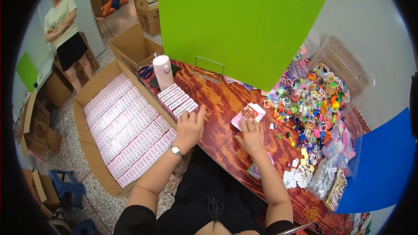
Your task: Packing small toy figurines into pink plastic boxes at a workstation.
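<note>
My left hand (190, 129) is open, its fingertips against the near end of a short row of small pink-and-white boxes (171, 95) on the table. My right hand (252, 138) lies with its fingers on the near edge of a pink-and-white flat pack (249, 114) that has a brown picture on it; the thumb stands apart. Beneath my right wrist, a colourful packet (254, 170) is partly covered. To the left, a big open carton (96, 165) holds many similar small boxes in tight rows.
A pink bottle (163, 72) stands behind the row. Heaped small plastic trinkets (320, 100) cover the table's right side, near white tags (297, 176) and bagged pieces (323, 178). A green board (239, 21) rises at the back. A person (65, 21) stands far left, arms crossed.
</note>
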The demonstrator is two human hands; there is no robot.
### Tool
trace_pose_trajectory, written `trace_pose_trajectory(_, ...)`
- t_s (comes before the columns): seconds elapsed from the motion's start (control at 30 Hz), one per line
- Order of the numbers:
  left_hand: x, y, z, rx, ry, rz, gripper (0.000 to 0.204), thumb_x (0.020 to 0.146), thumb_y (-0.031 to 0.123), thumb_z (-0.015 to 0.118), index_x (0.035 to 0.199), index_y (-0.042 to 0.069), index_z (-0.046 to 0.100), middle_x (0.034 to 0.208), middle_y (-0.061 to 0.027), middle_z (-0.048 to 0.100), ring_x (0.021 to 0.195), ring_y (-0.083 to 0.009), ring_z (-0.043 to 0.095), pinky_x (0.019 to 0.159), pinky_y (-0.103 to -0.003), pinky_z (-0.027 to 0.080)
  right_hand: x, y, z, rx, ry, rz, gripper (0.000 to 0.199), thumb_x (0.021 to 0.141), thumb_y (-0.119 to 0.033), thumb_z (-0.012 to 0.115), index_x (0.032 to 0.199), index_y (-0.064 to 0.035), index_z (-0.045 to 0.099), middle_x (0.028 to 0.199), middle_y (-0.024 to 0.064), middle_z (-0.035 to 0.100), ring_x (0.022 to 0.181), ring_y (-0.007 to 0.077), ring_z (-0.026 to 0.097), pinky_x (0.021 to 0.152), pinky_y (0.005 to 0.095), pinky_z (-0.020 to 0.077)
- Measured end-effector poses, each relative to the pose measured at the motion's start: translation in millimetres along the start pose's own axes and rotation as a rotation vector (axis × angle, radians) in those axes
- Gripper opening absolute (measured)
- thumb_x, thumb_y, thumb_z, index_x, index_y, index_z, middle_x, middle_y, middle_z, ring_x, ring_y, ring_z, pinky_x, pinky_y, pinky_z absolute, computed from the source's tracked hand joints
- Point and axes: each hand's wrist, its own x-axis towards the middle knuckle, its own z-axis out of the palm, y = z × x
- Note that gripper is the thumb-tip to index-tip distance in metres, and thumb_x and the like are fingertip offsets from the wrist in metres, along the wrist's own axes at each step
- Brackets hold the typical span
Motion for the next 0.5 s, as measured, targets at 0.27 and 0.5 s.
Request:
trace_pose_trajectory(0.27,0.5,-31.7,32.9,0.217,-0.068,-0.027,0.064,0.084,0.025,0.068,0.142,0.005,0.051,0.144,-0.0217,0.046,0.134,-0.047,0.038,0.108,-0.071,0.026,0.4,6.9,-5.0,-0.075,-0.129,-0.091,0.028,0.092,-0.017,0.064,0.12,-0.0105,0.065,0.108,0.0056,0.071,0.099,0.0295,0.066,0.088,0.0439,0.0498)
trace_pose_trajectory(0.5,6.7,-22.2,16.6,0.083,-0.171,-0.101,0.073,0.089,0.043,0.068,0.146,0.005,0.046,0.145,-0.0209,0.046,0.137,-0.0457,0.036,0.105,-0.074,0.025,-15.4,0.1,-32.9,0.23,0.414,-0.06,0.028,0.086,-0.005,0.069,0.114,-0.0084,0.068,0.113,0.0107,0.072,0.083,0.0299,0.071,0.07,0.0393,0.0579)
